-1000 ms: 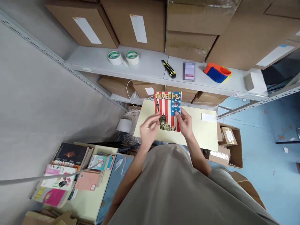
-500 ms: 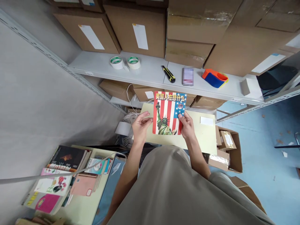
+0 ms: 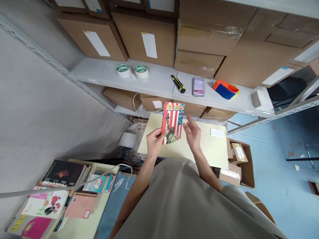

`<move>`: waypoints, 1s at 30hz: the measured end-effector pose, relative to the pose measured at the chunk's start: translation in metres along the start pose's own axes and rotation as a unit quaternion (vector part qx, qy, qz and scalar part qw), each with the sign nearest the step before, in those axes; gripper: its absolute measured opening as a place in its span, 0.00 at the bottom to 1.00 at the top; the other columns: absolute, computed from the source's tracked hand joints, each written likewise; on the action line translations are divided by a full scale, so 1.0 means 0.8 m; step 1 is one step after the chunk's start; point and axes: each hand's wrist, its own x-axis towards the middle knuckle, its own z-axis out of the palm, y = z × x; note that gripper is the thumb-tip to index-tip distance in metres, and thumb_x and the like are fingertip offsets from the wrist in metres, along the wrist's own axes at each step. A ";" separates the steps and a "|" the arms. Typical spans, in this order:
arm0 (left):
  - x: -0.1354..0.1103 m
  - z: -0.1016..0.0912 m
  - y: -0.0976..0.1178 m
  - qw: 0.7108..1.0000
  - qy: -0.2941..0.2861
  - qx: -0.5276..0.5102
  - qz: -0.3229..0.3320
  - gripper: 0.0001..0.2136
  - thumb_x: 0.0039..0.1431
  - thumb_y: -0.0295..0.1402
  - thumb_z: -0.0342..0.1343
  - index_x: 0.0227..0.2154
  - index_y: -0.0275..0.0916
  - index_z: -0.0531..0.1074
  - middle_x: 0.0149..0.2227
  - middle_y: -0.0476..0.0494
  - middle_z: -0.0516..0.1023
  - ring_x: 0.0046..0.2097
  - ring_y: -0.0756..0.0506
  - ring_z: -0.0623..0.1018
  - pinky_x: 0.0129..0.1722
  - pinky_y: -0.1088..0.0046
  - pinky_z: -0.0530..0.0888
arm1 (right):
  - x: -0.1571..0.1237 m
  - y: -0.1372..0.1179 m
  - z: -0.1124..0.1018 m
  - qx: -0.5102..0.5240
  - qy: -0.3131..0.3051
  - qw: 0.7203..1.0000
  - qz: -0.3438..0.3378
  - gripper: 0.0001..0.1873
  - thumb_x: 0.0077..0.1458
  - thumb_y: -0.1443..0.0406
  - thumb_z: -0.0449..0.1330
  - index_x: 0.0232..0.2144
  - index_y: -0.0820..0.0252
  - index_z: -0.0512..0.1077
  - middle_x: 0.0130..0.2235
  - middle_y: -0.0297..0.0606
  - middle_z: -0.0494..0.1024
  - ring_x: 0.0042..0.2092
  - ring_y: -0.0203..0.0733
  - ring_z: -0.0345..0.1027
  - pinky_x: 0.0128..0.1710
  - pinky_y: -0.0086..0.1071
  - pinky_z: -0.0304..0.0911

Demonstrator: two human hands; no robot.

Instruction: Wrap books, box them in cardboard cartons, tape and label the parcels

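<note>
My left hand [image 3: 155, 141] is closed on the lower left edge of a book [image 3: 172, 122] with a striped flag and statue cover. The book stands turned at an angle above a pale yellow table [image 3: 214, 151]. My right hand [image 3: 191, 132] hovers just right of the book with its fingers spread, off the cover and holding nothing.
A grey shelf [image 3: 159, 83] ahead carries two tape rolls [image 3: 132, 70], a utility knife [image 3: 177, 83], a small package [image 3: 198, 87] and an orange-and-blue tape dispenser [image 3: 225, 89], with cardboard boxes behind. Stacked books [image 3: 62, 189] lie lower left. An open carton [image 3: 239, 162] sits on the floor at right.
My right hand has let go of the book and opened beside it. The left hand alone holds the book, which has swung edge-on toward the left.
</note>
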 end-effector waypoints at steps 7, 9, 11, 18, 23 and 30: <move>-0.036 0.024 -0.008 0.980 -0.064 0.145 0.123 0.14 0.62 0.47 0.76 0.43 0.44 0.92 0.43 0.42 0.93 0.48 0.35 0.91 0.56 0.57 0.87 | -0.020 -0.008 0.038 -0.050 -0.022 0.998 0.016 0.29 0.62 0.38 0.73 0.45 0.55 0.83 0.42 0.40 0.90 0.44 0.49 0.84 0.47 0.41 0.83; -0.029 0.016 -0.004 0.971 -0.100 0.145 0.159 0.17 0.60 0.47 0.79 0.48 0.47 0.92 0.56 0.38 0.92 0.60 0.32 0.89 0.67 0.51 0.84 | -0.012 -0.009 0.028 -0.053 0.006 0.998 0.020 0.29 0.64 0.36 0.69 0.36 0.55 0.80 0.34 0.37 0.86 0.38 0.47 0.80 0.42 0.40 0.80; -0.012 -0.002 0.003 0.976 -0.058 0.131 0.166 0.23 0.58 0.48 0.80 0.54 0.47 0.91 0.65 0.36 0.87 0.69 0.31 0.84 0.74 0.49 0.79 | -0.002 -0.011 0.014 -0.023 -0.003 0.999 0.028 0.30 0.60 0.35 0.72 0.35 0.55 0.80 0.36 0.38 0.88 0.39 0.49 0.81 0.44 0.41 0.80; 0.026 -0.058 0.027 0.994 -0.098 0.019 -0.043 0.29 0.53 0.60 0.81 0.46 0.40 0.91 0.47 0.34 0.93 0.53 0.29 0.91 0.55 0.53 0.89 | 0.007 -0.019 -0.010 0.115 -0.088 0.981 0.127 0.34 0.47 0.33 0.81 0.40 0.51 0.82 0.44 0.41 0.92 0.44 0.59 0.88 0.49 0.52 0.86; 0.015 -0.053 0.028 0.996 -0.076 0.021 -0.029 0.27 0.51 0.58 0.83 0.42 0.40 0.91 0.41 0.37 0.92 0.45 0.34 0.91 0.51 0.56 0.89 | 0.008 -0.013 -0.011 0.101 -0.120 0.979 0.128 0.35 0.50 0.32 0.79 0.42 0.51 0.82 0.47 0.42 0.92 0.49 0.62 0.89 0.51 0.54 0.86; 0.006 -0.033 0.023 0.997 0.005 0.059 0.047 0.30 0.52 0.65 0.79 0.40 0.40 0.88 0.44 0.36 0.93 0.44 0.36 0.91 0.46 0.61 0.89 | 0.013 -0.007 -0.007 -0.036 0.008 0.999 0.003 0.36 0.61 0.36 0.73 0.60 0.51 0.84 0.66 0.47 0.87 0.71 0.62 0.78 0.75 0.59 0.72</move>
